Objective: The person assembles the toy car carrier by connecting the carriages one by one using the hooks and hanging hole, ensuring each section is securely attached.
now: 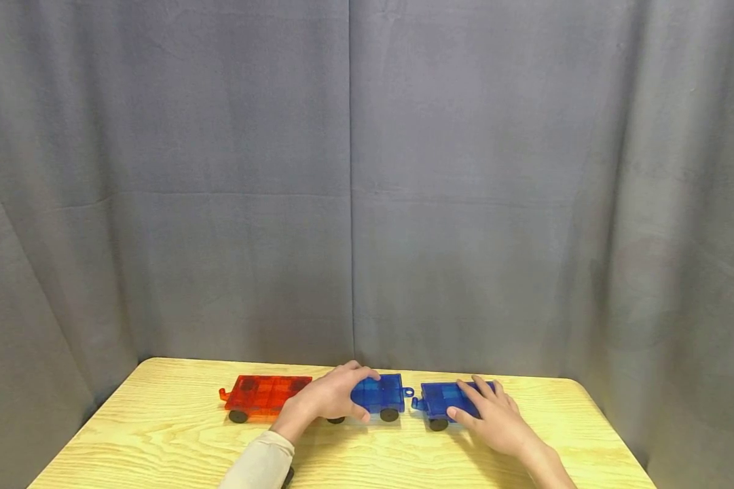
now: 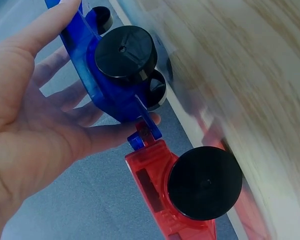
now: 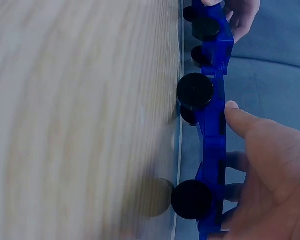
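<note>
Three translucent toy train cars with black wheels stand in a row: a red car (image 1: 265, 394), a middle blue car (image 1: 391, 387) and a right blue car (image 1: 435, 394). Spanning the middle car, my left hand (image 1: 330, 397) grips it with the thumb on the near side and fingers on the far side. In the left wrist view, the red car's end (image 2: 150, 155) is linked to that blue car (image 2: 102, 85). My right hand (image 1: 495, 420) holds the right car from above. Between the blue cars, the ring (image 1: 409, 392) and hook (image 1: 417, 404) look slightly apart in the head view.
The cars stand near the back edge of a light wooden table (image 1: 177, 435). Grey curtains (image 1: 250, 204) hang behind it and at both sides. A small dark object (image 1: 288, 477), mostly hidden, shows beside the left sleeve (image 1: 259, 463).
</note>
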